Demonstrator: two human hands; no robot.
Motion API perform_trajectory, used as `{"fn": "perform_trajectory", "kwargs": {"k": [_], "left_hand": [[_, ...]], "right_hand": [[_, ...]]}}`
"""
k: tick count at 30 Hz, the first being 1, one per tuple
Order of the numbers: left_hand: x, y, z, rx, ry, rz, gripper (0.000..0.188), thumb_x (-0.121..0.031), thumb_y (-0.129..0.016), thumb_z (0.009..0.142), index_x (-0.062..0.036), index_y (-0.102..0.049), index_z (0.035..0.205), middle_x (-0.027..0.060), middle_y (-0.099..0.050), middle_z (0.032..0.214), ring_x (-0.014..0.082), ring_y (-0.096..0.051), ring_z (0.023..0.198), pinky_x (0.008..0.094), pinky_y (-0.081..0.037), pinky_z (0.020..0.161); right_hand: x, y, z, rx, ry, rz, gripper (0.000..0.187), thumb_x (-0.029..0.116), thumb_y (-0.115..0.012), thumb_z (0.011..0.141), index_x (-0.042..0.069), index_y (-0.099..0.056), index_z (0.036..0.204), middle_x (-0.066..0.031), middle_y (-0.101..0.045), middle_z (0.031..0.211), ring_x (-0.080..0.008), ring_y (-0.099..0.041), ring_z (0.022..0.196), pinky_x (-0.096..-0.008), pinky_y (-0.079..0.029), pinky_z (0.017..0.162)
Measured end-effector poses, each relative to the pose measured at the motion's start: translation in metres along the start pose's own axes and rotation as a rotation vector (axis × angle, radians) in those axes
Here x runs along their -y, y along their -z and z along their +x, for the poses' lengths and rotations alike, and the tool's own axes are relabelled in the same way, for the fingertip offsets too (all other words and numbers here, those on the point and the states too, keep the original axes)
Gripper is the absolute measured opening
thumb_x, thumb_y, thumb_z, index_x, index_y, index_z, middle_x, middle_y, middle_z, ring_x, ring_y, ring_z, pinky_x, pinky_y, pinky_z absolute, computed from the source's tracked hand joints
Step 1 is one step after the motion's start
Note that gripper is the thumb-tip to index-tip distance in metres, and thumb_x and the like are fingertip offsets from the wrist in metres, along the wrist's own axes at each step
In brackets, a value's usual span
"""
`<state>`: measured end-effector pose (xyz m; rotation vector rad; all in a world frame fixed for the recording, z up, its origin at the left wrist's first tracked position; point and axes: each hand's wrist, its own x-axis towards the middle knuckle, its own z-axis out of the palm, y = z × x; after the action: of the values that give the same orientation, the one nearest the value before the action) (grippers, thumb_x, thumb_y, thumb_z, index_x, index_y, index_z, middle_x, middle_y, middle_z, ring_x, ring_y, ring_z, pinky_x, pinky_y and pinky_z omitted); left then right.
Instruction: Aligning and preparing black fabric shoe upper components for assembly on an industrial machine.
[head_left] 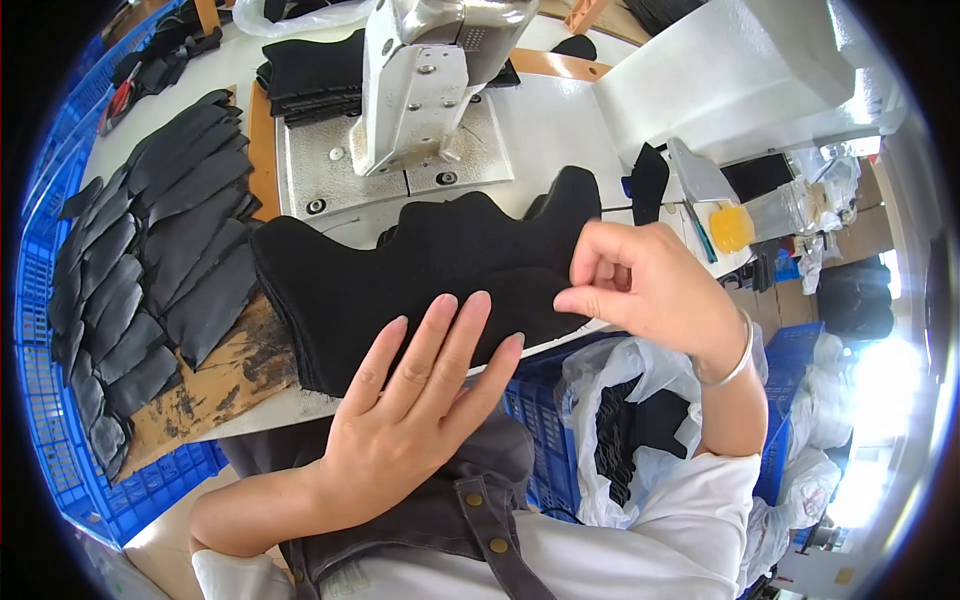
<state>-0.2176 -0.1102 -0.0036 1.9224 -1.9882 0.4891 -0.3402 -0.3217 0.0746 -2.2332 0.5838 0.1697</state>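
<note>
A stack of black, soft-looking cut pieces (440, 245) with a wavy far edge lies on the white machine table in front of me. My left hand (415, 395) rests flat on the near part of the stack, its fingers spread. At the right end, my right hand (640, 285) is closed in a pinch, thumb and forefinger at the edge of the top black piece. The exact grip is partly hidden by the curled fingers. Just beyond the stack stands the white machine head (415, 110) over its metal plate (325, 180).
Overlapping black pieces (200, 230) cover a worn wooden board (235, 370) on the left, beside a blue crate (45, 400). Another black stack (315, 75) sits behind the machine. A plastic-lined blue crate (540, 425) stands below right. A yellow-ended container (735, 228) lies right.
</note>
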Motion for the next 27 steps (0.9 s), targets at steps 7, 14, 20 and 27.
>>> {"fn": "perform_trajectory", "kwargs": {"k": [7,14,20,27], "left_hand": [[-0.006,-0.002,0.022,0.041,0.162,0.038,0.085,-0.034,-0.076,0.058,0.0068,-0.050,0.128,0.0172,-0.050,0.135,0.0283,-0.049,0.121,0.0416,-0.040,0.098],[0.001,0.038,-0.002,0.233,0.235,0.365,0.068,-0.039,-0.073,0.060,0.0111,-0.063,0.105,0.0179,-0.048,0.139,0.0329,-0.044,0.128,0.0494,-0.031,0.110],[0.020,0.047,0.010,0.100,0.202,0.166,0.065,-0.051,-0.064,0.077,0.0091,-0.064,0.102,0.0219,-0.055,0.123,0.0339,-0.054,0.106,0.0458,-0.036,0.103],[0.043,0.019,0.011,-0.162,0.024,-0.015,0.067,-0.050,-0.063,0.079,0.0089,-0.060,0.110,0.0194,-0.063,0.098,0.0294,-0.057,0.084,0.0384,-0.043,0.084]], "right_hand": [[0.000,-0.039,-0.017,-0.267,0.438,-0.699,0.068,0.030,-0.068,0.078,0.008,-0.046,0.139,-0.0126,-0.041,0.146,-0.0341,-0.037,0.134,-0.0464,-0.033,0.106],[-0.009,-0.038,-0.014,-0.279,0.493,-0.840,0.068,0.025,-0.071,0.073,0.004,-0.050,0.134,-0.0109,-0.046,0.142,-0.0281,-0.042,0.133,-0.0473,-0.030,0.110],[0.007,-0.012,-0.005,-0.191,0.668,-0.870,0.052,0.026,-0.070,0.076,0.003,-0.060,0.122,-0.0102,-0.057,0.132,-0.0267,-0.052,0.123,-0.0499,-0.031,0.110],[0.004,-0.013,0.003,-0.232,0.743,-0.771,0.039,0.022,-0.066,0.082,0.002,-0.063,0.114,-0.0118,-0.061,0.124,-0.0281,-0.058,0.116,-0.0450,-0.041,0.103]]}}
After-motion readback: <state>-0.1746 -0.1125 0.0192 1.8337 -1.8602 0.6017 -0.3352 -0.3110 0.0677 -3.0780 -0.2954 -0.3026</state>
